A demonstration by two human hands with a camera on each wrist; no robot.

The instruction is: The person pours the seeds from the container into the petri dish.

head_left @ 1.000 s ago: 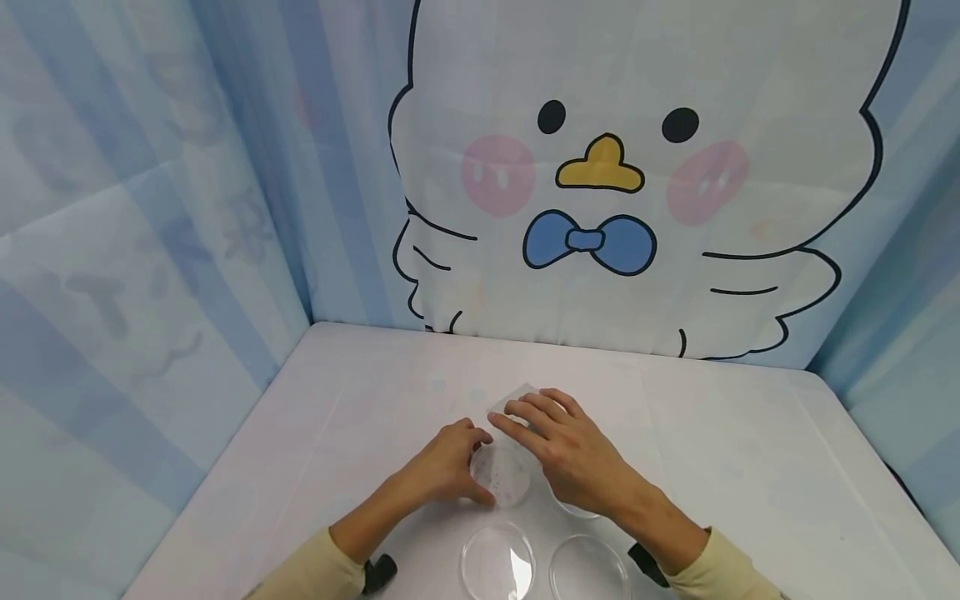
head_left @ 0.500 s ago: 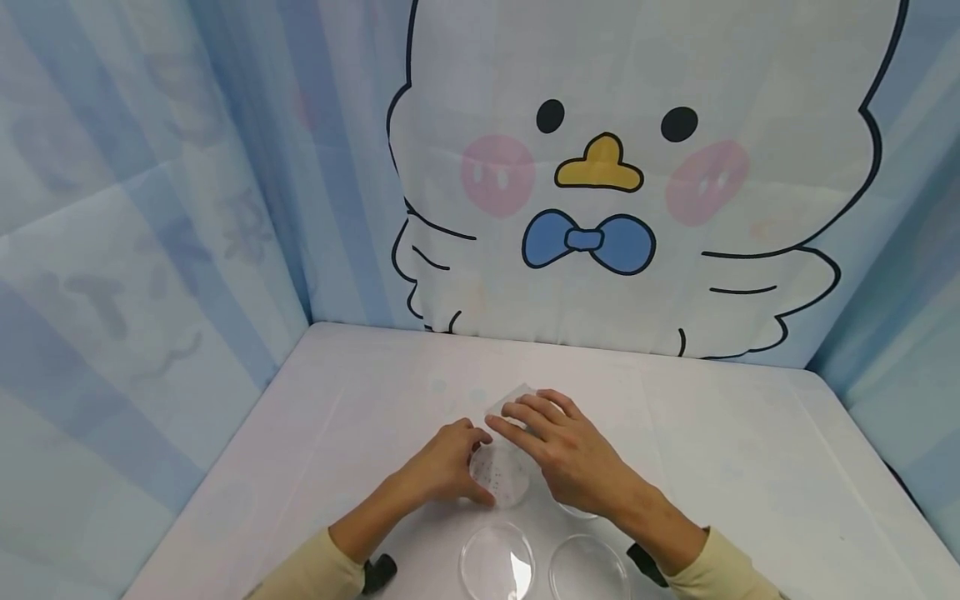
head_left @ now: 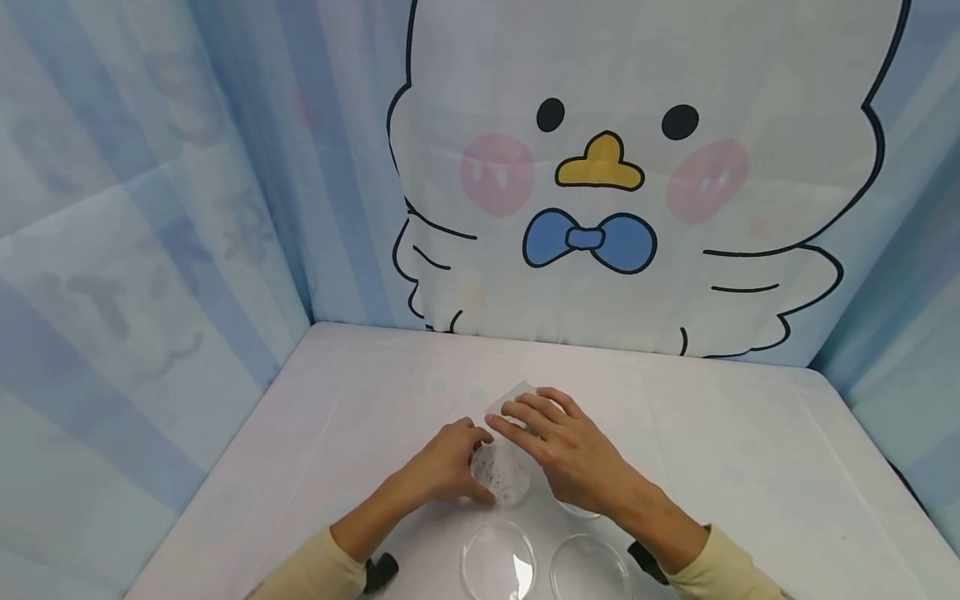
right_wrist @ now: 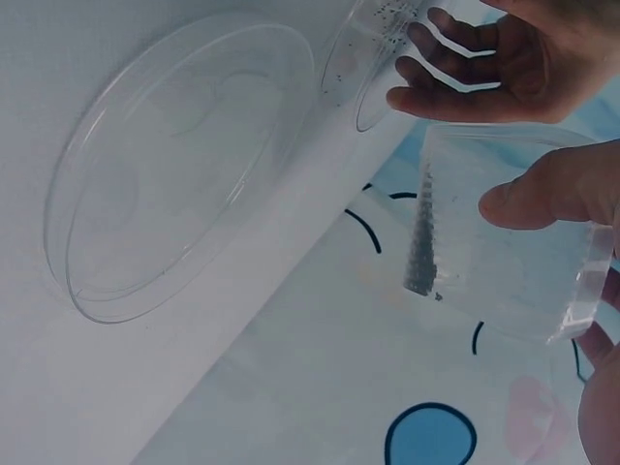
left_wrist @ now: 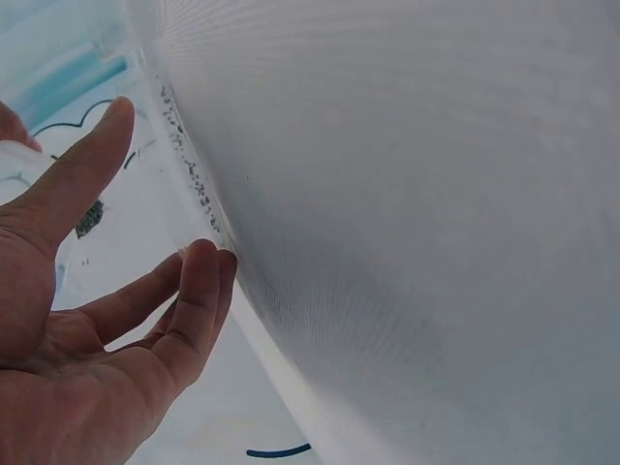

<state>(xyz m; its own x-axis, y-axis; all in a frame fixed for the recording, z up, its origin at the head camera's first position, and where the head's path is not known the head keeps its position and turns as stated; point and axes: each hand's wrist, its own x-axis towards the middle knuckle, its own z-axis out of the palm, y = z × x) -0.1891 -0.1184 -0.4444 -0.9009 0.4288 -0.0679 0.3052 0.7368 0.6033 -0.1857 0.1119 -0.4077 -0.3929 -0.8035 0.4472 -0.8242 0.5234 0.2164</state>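
My right hand grips a clear square plastic box, thumb on its near face. It is tilted over a clear round petri dish, and small dark grains are gathered along its lower edge. Similar grains are scattered across the dish floor. At the dish's left side, my left hand curves round it, thumb by the front rim and fingers by the back. In the left wrist view, the left fingertips meet the dish's edge. My right hand partly hides the box in the head view.
Two more clear round dishes lie at the near side of the white table. Another clear dish sits partly under my right hand. A printed curtain closes off the back.
More dark grains have collected in the dish under the tilted box, and they look denser and more spread out. Both hands have stayed almost in place.
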